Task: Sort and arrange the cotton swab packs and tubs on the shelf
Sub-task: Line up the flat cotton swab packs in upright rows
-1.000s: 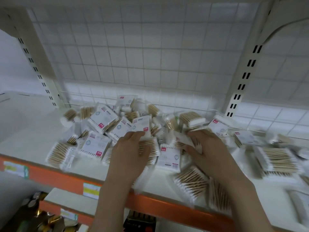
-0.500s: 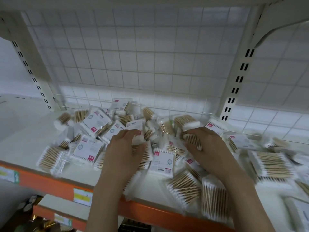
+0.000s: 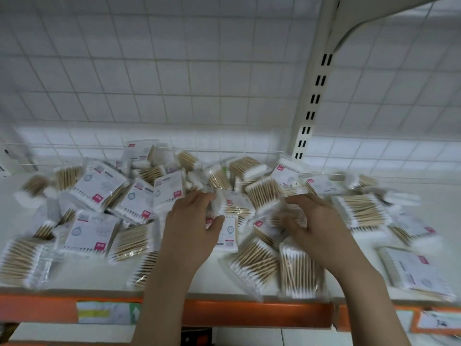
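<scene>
Packs (image 3: pixel 232 208) heaped on shelf (image 3: pixel 174 283) just ahead of both hands; left hand (image 3: pixel 193 226) nearer, pinching 1 upright pack; right hand (image 3: pixel 311 221) curled, grip unclear through blur.

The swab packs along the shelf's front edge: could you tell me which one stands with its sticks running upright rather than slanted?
The pack just below the right hand; its neighbour lies slanted.

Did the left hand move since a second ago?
Yes. The left hand lifted off the swab packs and slid right, toward the white-label pack it now pinches with thumb and fingertips; earlier it pressed flat on the pile.
</scene>
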`<state>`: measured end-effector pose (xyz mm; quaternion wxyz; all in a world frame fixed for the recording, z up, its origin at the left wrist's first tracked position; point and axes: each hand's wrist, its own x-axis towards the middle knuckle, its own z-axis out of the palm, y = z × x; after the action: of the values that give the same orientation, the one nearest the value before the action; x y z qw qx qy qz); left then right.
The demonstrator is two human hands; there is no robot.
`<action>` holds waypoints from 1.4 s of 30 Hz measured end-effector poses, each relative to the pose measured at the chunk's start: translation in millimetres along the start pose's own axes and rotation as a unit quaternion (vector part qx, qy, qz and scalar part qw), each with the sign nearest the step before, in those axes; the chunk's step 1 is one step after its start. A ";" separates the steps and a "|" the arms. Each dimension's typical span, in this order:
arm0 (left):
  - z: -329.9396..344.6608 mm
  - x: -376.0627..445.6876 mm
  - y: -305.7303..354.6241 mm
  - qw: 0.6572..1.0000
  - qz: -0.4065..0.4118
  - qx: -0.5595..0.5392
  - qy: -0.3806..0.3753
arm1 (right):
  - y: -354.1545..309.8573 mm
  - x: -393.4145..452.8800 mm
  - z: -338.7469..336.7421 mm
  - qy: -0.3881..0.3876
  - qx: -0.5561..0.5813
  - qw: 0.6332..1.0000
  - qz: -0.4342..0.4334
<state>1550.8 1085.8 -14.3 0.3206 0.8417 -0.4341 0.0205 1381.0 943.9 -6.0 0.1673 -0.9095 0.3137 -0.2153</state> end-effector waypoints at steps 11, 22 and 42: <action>11.1 19.6 22.8 0.997 0.048 0.024 -0.051 | 22.2 -3.6 -16.0 0.028 -0.007 0.999 0.036; 27.3 31.1 49.7 0.992 0.096 0.027 -0.082 | 38.2 -5.8 -25.1 0.040 -0.002 0.998 0.049; 140.1 6.3 237.3 0.995 0.086 0.020 -0.055 | 216.0 -32.1 -134.7 0.018 -0.024 0.999 -0.018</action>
<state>1344.1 904.0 0.3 0.2769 0.8073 -0.5210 0.0104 1183.6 780.4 4.5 0.1353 -0.9148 0.3053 -0.2272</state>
